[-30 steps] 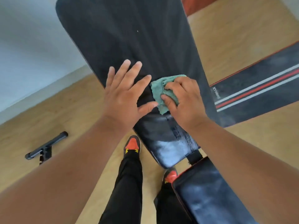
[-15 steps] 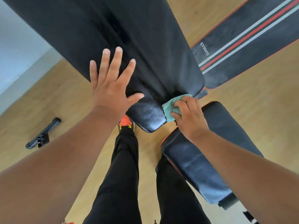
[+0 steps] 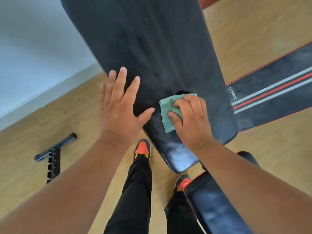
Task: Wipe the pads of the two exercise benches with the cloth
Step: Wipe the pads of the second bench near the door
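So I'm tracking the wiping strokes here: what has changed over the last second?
The right hand slid the cloth down to the back pad's lower end, then back up to about where it started. The left hand stayed flat and open on the pad's left edge. The cloth was never let go. The seat pad remains untouched.

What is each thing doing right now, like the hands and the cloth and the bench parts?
left hand: open, flat on the back pad.
right hand: closed on the cloth.
cloth: bunched, pressed on the back pad.
back pad: tilted, streaky.
seat pad: shiny, untouched.
striped pad: dusty, untouched.
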